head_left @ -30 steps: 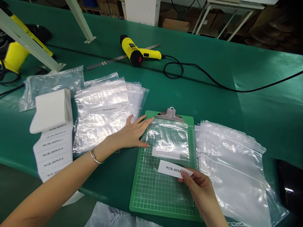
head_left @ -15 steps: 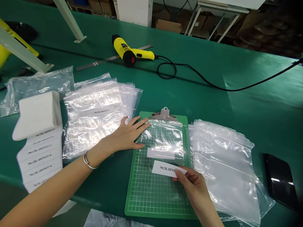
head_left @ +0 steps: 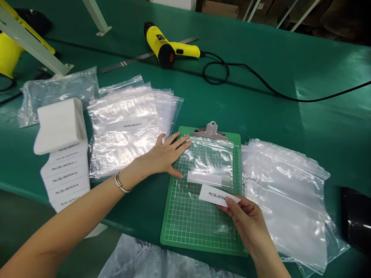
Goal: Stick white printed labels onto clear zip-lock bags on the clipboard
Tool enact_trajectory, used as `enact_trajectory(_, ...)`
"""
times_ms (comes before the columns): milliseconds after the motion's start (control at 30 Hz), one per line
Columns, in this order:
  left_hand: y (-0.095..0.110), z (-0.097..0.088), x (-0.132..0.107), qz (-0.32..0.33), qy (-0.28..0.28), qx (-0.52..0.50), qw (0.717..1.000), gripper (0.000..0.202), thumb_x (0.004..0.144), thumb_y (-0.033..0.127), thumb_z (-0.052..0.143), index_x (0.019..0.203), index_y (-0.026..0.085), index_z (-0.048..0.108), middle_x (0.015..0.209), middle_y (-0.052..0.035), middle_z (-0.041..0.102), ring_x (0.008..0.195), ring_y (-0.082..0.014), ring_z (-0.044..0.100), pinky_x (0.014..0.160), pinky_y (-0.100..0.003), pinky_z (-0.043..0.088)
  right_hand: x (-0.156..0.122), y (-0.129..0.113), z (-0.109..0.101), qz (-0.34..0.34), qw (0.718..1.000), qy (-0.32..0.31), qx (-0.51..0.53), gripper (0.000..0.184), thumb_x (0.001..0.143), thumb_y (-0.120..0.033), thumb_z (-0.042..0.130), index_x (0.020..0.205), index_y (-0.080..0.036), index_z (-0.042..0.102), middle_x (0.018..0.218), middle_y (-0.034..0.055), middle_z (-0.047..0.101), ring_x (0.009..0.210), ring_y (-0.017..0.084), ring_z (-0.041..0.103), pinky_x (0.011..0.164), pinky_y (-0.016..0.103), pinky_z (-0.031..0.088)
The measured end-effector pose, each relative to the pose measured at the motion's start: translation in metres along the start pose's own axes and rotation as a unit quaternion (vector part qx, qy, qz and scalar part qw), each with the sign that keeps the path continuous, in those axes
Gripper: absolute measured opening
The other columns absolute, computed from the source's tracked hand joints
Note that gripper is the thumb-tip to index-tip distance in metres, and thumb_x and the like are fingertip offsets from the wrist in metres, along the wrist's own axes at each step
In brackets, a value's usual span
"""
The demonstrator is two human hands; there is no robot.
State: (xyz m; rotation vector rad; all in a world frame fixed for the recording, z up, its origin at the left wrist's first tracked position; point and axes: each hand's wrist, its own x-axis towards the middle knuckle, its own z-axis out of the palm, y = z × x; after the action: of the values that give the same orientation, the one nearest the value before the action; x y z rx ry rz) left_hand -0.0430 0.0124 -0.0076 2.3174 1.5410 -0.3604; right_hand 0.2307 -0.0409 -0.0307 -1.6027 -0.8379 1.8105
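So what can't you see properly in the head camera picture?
In the head view:
- End of the number on the paper label: hidden by the right hand.
- Print on the white stack: too small and blurred.
- Black object: cut off by the right edge.
- Yellow tool: cut off by the left edge.

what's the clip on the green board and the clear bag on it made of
The clip looks like polished metal, maybe steel, from its silvery sheen. The bag seems thin glossy plastic film, given the see-through crinkles and bright glare.
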Motion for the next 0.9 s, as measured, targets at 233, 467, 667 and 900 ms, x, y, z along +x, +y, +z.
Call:
enact_trajectory(233,0.001,-0.001,-0.001,-0.004,-0.001,0.008,1.0,0.104,0.071,0.065,0.06,0.145,0.014,0.007,0.151,-0.0125,0.001,0.136,-0.0367,0.005,0.103,-0.061,0.012,0.001,-0.001,0.0,0.008,1.0,0.006,0.008,0.028,0.057,-0.042,0.081,0.077,-0.023,0.076,0.069,0.0033,0.074,0.068,0.017,0.065,0.07,0.027,0.055)
enact_trajectory(467,-0.001,0.002,0.0,-0.002,0.004,0.004,1.0,0.105,0.07,0.065,0.06,0.145,0.014,0.008,0.151,-0.012,0.001,0.136,-0.0374,0.004,0.103,-0.059,0.011,0.002,0.002,-0.003,-0.002,0.999,0.012,0.029,0.025,0.057,-0.038,0.082,0.076,-0.022,0.076,0.073,0.0043,0.074,0.066,0.017,0.067,0.069,0.03,0.057)
enact_trajectory(667,0.001,-0.002,0.0,-0.004,-0.017,0.001,1.0,0.103,0.073,0.062,0.06,0.145,0.013,0.005,0.151,-0.012,-0.003,0.136,-0.0377,0.001,0.103,-0.06,0.011,0.001,-0.006,-0.005,-0.018,0.999,0.017,0.039,0.024,0.056,-0.037,0.083,0.073,-0.02,0.076,0.068,0.0051,0.073,0.061,0.018,0.066,0.066,0.032,0.058)
enact_trajectory(900,0.0,0.0,0.0,0.007,-0.008,-0.001,1.0,0.104,0.073,0.061,0.06,0.144,0.012,0.003,0.151,-0.0119,-0.003,0.135,-0.039,0.002,0.101,-0.06,0.014,0.004,-0.008,-0.009,-0.05,0.997,0.051,-0.01,0.027,0.057,-0.042,0.081,0.074,-0.021,0.076,0.062,0.0048,0.071,0.064,0.02,0.066,0.069,0.035,0.058)
